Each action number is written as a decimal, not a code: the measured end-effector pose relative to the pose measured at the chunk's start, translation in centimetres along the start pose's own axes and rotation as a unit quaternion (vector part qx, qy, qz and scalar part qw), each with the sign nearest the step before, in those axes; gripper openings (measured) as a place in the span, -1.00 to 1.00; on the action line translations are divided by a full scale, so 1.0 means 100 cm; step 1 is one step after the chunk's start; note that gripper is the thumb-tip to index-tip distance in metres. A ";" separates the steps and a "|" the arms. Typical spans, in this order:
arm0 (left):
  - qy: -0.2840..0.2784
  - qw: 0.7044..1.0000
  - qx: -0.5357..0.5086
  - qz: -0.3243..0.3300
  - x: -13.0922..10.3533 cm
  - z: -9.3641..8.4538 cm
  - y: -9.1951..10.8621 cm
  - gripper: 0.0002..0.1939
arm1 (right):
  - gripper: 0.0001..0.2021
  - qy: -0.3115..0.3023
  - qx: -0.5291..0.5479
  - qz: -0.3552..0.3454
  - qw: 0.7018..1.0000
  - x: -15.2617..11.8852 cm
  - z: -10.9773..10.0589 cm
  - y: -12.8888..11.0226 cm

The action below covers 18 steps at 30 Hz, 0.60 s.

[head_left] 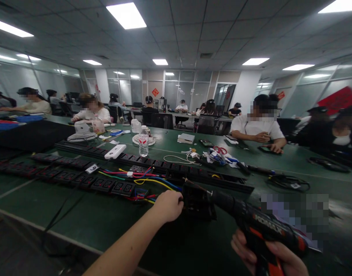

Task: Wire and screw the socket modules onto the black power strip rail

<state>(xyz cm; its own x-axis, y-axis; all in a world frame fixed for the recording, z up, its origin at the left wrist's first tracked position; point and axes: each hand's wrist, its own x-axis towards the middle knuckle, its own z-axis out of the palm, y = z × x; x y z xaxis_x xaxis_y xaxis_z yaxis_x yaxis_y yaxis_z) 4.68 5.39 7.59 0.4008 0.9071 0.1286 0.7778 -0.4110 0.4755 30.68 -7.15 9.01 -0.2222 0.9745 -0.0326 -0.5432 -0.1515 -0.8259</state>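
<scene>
The black housing (pixel 198 207) lies on the green counter (pixel 115 232), just to the right of the left hand (pixel 167 206) and to the far left of the right hand (pixel 286 257). The left hand is the nearer one: its fingers are drawn in and clamped on the housing's left edge, although their tips are hidden. The right hand is wrapped round the grip of a power screwdriver (pixel 268 226), whose body and nose separate that hand from the housing. The tool's long axis runs from near right to far left, and its thin bit (pixel 197 185) carries on that line across the housing's far side, towards the far left corner; whether the tip touches anything cannot be told. The housing itself looks dark and blocky, with recesses or ribs on its upper face, but it is too dim to make out screws or to settle its long axis. Yellow, blue and red wires (pixel 161 183) run leftward from beside it, past a small white tag, towards a black socket strip (pixel 112 186) with small red marks. A second, longer socket strip (pixel 152 163) lies on the far side of those wires, slanting from far left to near right. The screwdriver is black with orange panels and pale lettering along its body.
</scene>
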 end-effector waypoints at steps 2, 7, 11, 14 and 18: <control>-0.021 1.000 -0.008 0.009 0.004 0.002 -0.002 -0.80 | -0.70 0.001 0.025 -0.009 1.000 0.009 0.004 -0.006; -0.042 0.998 -0.035 0.040 0.008 0.012 -0.010 -0.73 | -0.74 0.024 0.065 -0.024 0.997 0.033 0.000 -0.006; -0.048 0.997 -0.042 0.052 0.007 0.016 -0.013 -0.74 | -0.76 0.049 0.075 -0.035 0.995 0.047 -0.004 0.003; -0.050 0.996 -0.043 0.060 0.004 0.017 -0.013 -0.75 | -0.77 0.064 0.078 -0.041 0.994 0.050 -0.004 0.009; -0.047 0.996 -0.041 0.063 -0.001 0.015 -0.012 -0.77 | -0.73 0.083 0.076 -0.044 0.993 0.047 -0.005 0.010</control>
<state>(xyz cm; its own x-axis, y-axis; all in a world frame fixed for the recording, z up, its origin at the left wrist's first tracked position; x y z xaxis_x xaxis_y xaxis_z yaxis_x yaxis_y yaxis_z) 4.47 5.68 5.68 0.5398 0.8343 0.1119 0.6776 -0.5095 0.5303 29.49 -2.68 7.78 -0.0384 0.9970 -0.0665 -0.6734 -0.0750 -0.7354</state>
